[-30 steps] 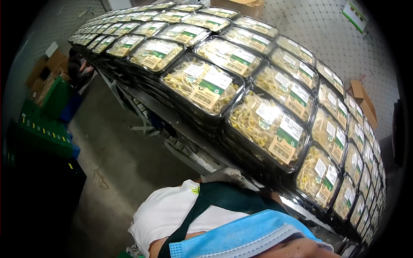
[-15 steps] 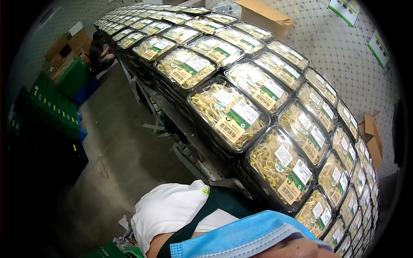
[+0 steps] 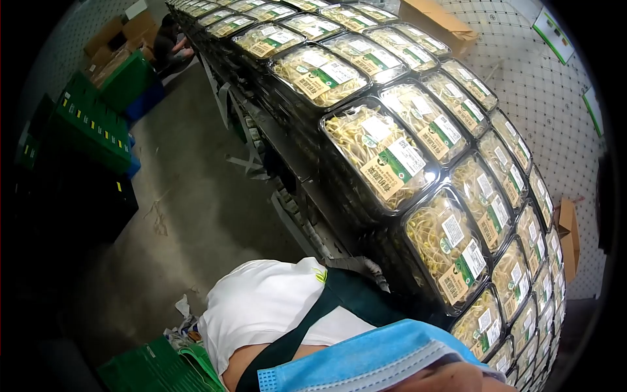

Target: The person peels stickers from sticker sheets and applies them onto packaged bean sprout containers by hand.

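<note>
Neither my left hand nor my right hand shows in the head view. Beside my body, stacks of black trays with bean sprouts under clear film stand in long rows on a dark table. The nearest tray at the table's edge has a green, tan and white label. Another sprout tray lies just to its right and lower in the view. My white sleeve and dark green apron are close to the stacks, and a blue mask covers the bottom of the view.
Green crates stand at the left, with open cardboard boxes behind. A person crouches near the far end of the table. Another green crate is at the bottom left. Cardboard boxes stand beyond the trays.
The view has turned and shifted, so the trays sit further right and the green crate at the bottom left has come into view. A gloved hand seen low by the table earlier is now out of sight.
</note>
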Demonstrator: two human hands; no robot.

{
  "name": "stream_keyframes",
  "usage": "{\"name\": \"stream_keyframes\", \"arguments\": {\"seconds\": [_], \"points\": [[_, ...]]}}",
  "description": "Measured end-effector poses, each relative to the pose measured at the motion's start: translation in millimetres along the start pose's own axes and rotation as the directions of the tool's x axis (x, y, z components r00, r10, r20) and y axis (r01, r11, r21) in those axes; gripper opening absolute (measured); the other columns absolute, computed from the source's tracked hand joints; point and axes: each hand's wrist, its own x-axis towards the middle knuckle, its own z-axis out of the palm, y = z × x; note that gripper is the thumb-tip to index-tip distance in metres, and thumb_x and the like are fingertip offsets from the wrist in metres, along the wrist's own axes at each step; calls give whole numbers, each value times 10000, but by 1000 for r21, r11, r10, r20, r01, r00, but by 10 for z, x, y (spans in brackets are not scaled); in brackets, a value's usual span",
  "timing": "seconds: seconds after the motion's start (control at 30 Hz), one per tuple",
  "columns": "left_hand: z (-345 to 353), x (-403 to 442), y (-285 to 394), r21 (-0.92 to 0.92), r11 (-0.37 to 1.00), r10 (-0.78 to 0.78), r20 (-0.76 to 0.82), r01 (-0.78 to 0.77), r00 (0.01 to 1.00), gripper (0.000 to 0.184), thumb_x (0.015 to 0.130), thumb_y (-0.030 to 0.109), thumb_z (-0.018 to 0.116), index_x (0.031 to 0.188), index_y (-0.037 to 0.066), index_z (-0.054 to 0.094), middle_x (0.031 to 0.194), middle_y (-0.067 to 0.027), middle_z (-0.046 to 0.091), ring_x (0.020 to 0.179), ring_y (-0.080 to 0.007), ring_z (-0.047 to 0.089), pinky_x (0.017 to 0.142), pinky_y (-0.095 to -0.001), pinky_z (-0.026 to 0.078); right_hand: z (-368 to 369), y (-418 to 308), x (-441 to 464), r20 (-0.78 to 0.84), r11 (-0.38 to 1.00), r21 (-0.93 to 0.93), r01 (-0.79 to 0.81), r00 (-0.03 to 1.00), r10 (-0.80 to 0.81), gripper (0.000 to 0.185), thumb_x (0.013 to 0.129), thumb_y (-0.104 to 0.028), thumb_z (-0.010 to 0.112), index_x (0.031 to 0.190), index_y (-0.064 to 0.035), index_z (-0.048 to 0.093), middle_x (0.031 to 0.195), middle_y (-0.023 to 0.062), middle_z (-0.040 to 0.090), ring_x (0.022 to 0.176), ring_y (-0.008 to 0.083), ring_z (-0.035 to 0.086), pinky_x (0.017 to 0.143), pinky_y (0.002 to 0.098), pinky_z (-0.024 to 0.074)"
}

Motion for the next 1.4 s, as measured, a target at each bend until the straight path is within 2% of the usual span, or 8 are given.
{"name": "stream_keyframes", "arguments": {"seconds": [0.57, 0.67, 0.8, 0.83, 0.9, 0.93, 1.13, 1.4], "points": [[180, 61, -254, 37, 999, -2, 98, -2, 995, 262, 797, 169, 570, 949, -38, 515, 866, -61, 568, 784, -138, 503, 686, -250, 413, 303, 146, -657, -132, 996, 81, -46, 990, 56, 267, 697, -101, 597, 940, 8, 575, 872, 110, 588, 731, 178, 580, 618, 285, 470], [256, 12, -342, 210, 978, -22, 12, 19, 1000, 260, 792, 205, 575, 891, -30, 520, 834, -55, 561, 744, -116, 483, 647, -255, 401, 390, 178, -839, -169, 991, 107, -76, 981, 93, 271, 695, -99, 599, 941, 11, 574, 873, 109, 587, 730, 175, 579, 619, 284, 470], [384, -195, -11, -28, 997, -67, -12, 66, 998, 236, 792, 206, 567, 854, -19, 535, 767, -46, 552, 737, -78, 469, 638, -243, 401, 452, 254, -1034, -233, 987, 129, -94, 965, 122, 275, 692, -96, 601, 943, 14, 573, 875, 109, 587, 730, 170, 578, 619, 283, 471], [459, -134, -144, -104, 988, 105, -78, -113, 991, 218, 797, 198, 557, 834, -16, 534, 715, -26, 532, 708, -69, 466, 616, -232, 400, 392, 265, -1023, -84, 886, 378, -270, 943, 323, 368, 659, -65, 624, 996, 51, 533, 874, 108, 576, 746, 138, 546, 649, 277, 467], [490, -230, 110, 67, 998, 5, -67, -1, 998, 222, 810, 153, 521, 928, -33, 493, 806, -35, 536, 757, -87, 478, 664, -233, 405, 392, 190, -1096, -169, 832, 525, -177, 937, 307, 417, 667, -48, 628, 1053, 32, 491, 825, 119, 596, 756, 170, 571, 676, 291, 468], [525, -168, 95, 96, 995, -23, -41, 27, 999, 257, 817, 122, 497, 1004, -51, 464, 888, -60, 554, 810, -113, 498, 721, -243, 410, 461, 533, -1146, -239, 947, 304, -105, 954, 182, 358, 676, -51, 627, 1004, 22, 505, 842, 147, 599, 762, 223, 595, 668, 312, 468], [820, 52, -137, -361, 929, 116, 92, -75, 989, 267, 838, 17, 453, 1098, -41, 431, 1028, -60, 529, 908, -89, 487, 816, -218, 391, 221, 558, -1355, -268, 983, 182, -27, 960, 76, 227, 668, -98, 638, 854, -28, 526, 786, 161, 582, 720, 354, 550, 598, 357, 442], [1653, 391, -283, -238, 971, 59, 96, -35, 994, 159, 819, 66, 526, 964, 1, 536, 906, -19, 574, 826, -65, 513, 740, -201, 434, -137, 1162, -2008, -370, 984, 167, 59, 929, 7, 154, 709, -96, 632, 773, -9, 522, 679, 161, 569, 608, 328, 557, 532, 334, 433]]}}
